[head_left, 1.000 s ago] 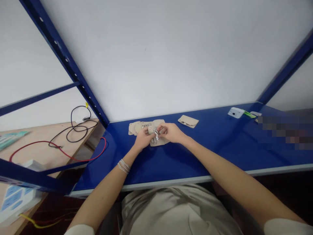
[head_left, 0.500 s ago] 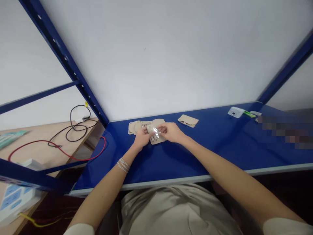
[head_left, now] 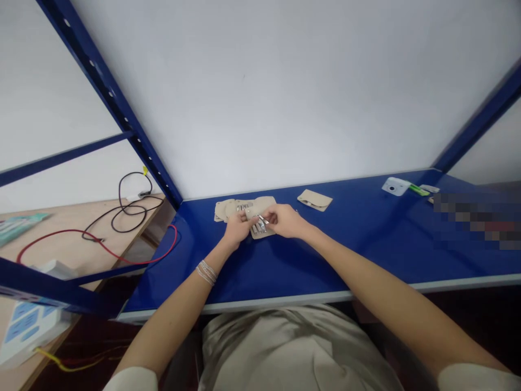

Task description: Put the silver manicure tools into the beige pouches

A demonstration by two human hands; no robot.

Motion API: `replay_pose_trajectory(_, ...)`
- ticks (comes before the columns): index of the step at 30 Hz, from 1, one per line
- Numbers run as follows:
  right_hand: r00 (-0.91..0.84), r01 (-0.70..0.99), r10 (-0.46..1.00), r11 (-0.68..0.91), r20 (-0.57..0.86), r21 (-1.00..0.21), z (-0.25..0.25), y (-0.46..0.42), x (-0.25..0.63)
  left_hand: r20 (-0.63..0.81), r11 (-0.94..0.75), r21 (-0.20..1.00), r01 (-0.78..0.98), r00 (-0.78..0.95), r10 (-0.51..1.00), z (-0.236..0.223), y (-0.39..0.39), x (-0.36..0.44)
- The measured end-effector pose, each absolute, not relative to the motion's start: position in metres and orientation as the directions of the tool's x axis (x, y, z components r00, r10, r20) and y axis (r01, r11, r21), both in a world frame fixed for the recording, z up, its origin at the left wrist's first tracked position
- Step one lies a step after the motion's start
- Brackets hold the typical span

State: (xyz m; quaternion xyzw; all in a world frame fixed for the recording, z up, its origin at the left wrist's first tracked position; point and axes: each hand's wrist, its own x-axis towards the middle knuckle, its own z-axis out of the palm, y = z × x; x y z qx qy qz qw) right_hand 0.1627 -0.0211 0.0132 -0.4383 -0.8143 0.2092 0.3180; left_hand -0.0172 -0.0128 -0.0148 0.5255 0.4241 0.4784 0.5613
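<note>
An open beige leather case (head_left: 244,210) with several small steel tools in its loops lies on the blue shelf, under my hands. My right hand (head_left: 285,221) pinches a small steel tool (head_left: 261,220) above the case, and the fingertips hide part of it. My left hand (head_left: 236,228) is at the case's near edge, with its fingers gripping the case. A separate folded beige leather piece (head_left: 315,200) lies farther right.
The blue shelf top (head_left: 325,260) has a grey front edge and blue steel uprights. A white instant camera (head_left: 395,186) and a green item (head_left: 419,189) stand far right, beside a pixelated patch. Left, beyond the upright, red and black cables (head_left: 122,222) lie on a wooden table (head_left: 69,239).
The steel tool has turned and now shows a narrower shape between my fingers. My right hand has shifted slightly to the right, and the view has tilted a little.
</note>
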Motion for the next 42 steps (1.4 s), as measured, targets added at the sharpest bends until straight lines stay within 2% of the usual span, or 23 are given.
replay_pose_trajectory(7, -0.41, 0.603, 0.864, 0.498, 0.294, -0.623, 0.013, -0.022, 0.161, -0.002, 0.02, 0.993, -0.118, 0.155, 0.988, -0.015, -0.014, -0.015)
replay_pose_trajectory(15, -0.363, 0.598, 0.871, 0.491, 0.332, -0.633, 0.01, -0.023, 0.16, 0.042, -0.024, 0.99, -0.142, 0.12, 0.992, -0.011, -0.012, -0.018)
replay_pose_trajectory(19, -0.375, 0.588, 0.86, 0.509, 0.345, -0.628, 0.008, -0.023, 0.159, 0.016, 0.005, 0.985, -0.174, 0.119, 0.993, -0.01, -0.011, -0.018)
replay_pose_trajectory(28, -0.401, 0.666, 0.849, 0.528, 0.344, -0.527, 0.014, -0.031, 0.156, 0.002, 0.018, 0.988, -0.156, 0.129, 0.992, -0.013, -0.011, -0.018)
replay_pose_trajectory(39, -0.391, 0.673, 0.848, 0.529, 0.358, -0.518, 0.015, -0.037, 0.153, 0.02, 0.001, 0.989, -0.15, 0.139, 0.99, -0.011, -0.014, -0.016)
replay_pose_trajectory(42, -0.393, 0.634, 0.848, 0.531, 0.356, -0.563, 0.013, -0.037, 0.151, 0.029, -0.011, 0.988, -0.152, 0.12, 0.992, -0.011, -0.013, -0.017)
